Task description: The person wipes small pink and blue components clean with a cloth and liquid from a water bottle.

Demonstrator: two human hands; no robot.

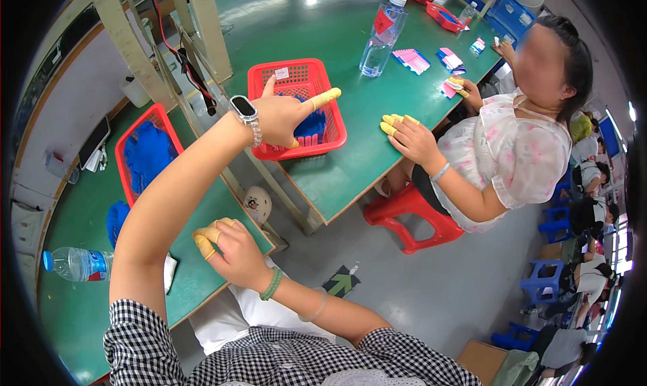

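Observation:
My left hand (pixel 286 120), with a watch at the wrist, reaches over a red plastic basket (pixel 333 133) on the far green table. Its fingers are spread, and yellow finger cots cover some of the tips. Below it in the basket lie pink strips (pixel 308 141) and blue pieces (pixel 311 124); the hand partly hides them. My right hand (pixel 232 251), also in yellow finger cots, hovers or rests at the near table's edge, fingers loosely bent and slightly apart. No object shows in it. A small white item (pixel 170 273) lies close by.
A second red basket (pixel 162 120) of blue material (pixel 147 157) stands on the near table, beside a water bottle (pixel 77 264). A frame post (pixel 205 32) rises between the tables. A co-worker sits right on a red stool (pixel 414 221), near a tall bottle (pixel 383 39) and pink-and-blue bundles (pixel 411 60).

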